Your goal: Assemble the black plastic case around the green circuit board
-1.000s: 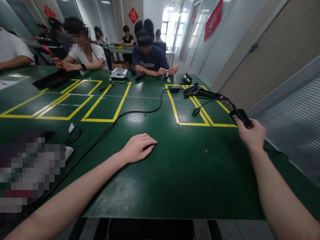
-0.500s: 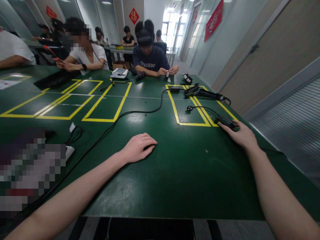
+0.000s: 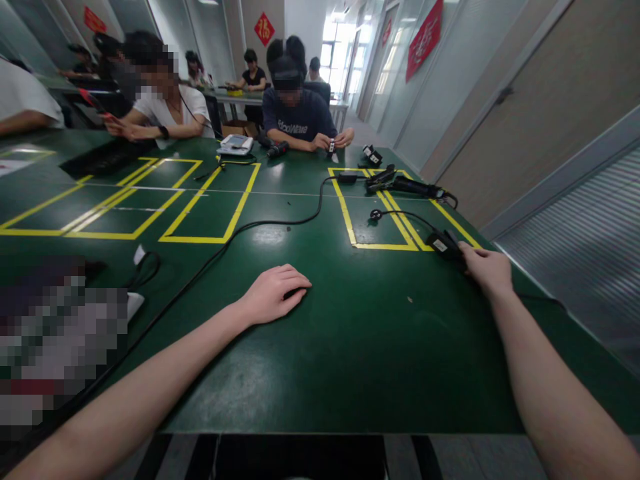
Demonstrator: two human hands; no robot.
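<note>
My left hand (image 3: 277, 292) rests on the green table (image 3: 320, 373), palm down, its fingers lightly bent and the thumb a little apart. It holds nothing. Over at the right table edge, my right hand (image 3: 487, 268) grips the near end of a black power adapter (image 3: 440, 244) with a pale label. From the adapter's far end a cord runs to a black plug (image 3: 375, 215) lying inside a yellow tape frame. Another cable (image 3: 543, 300) trails behind my right wrist toward the edge. Part of the adapter's near end is hidden by my fingers.
A long black cable (image 3: 240, 230) crosses the table from lower left to black tools (image 3: 400, 183). A pixelated object (image 3: 65, 340) lies at left. Across the table, a co-worker (image 3: 300, 117) handles a small white-and-black piece near a power drill (image 3: 277, 149) and a white device (image 3: 236, 145).
My right hand has shifted from lying over the adapter to gripping its near end, and the adapter has turned so its label shows. My left hand stays put; the view has shifted slightly.
</note>
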